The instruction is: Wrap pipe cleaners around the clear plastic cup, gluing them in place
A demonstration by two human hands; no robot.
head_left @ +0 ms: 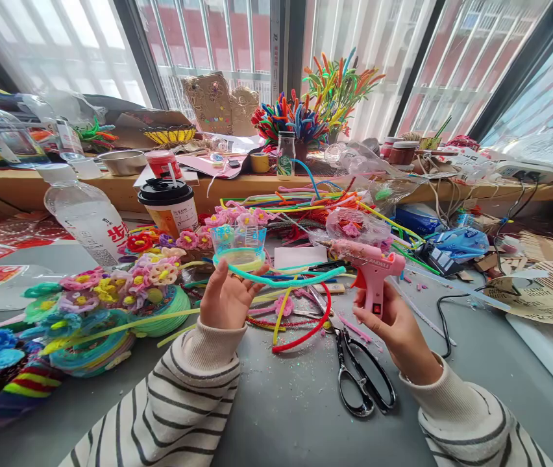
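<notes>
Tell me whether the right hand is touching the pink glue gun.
Touching: the head view shows the right hand gripping the handle of the pink glue gun, with the thumb against it.

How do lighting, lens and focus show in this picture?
Head view: daylight washes out the window panes; head view: slanting window frames suggest wide-lens distortion; head view: the glue gun in the right hand is sharp enough to read its lettering.
</notes>
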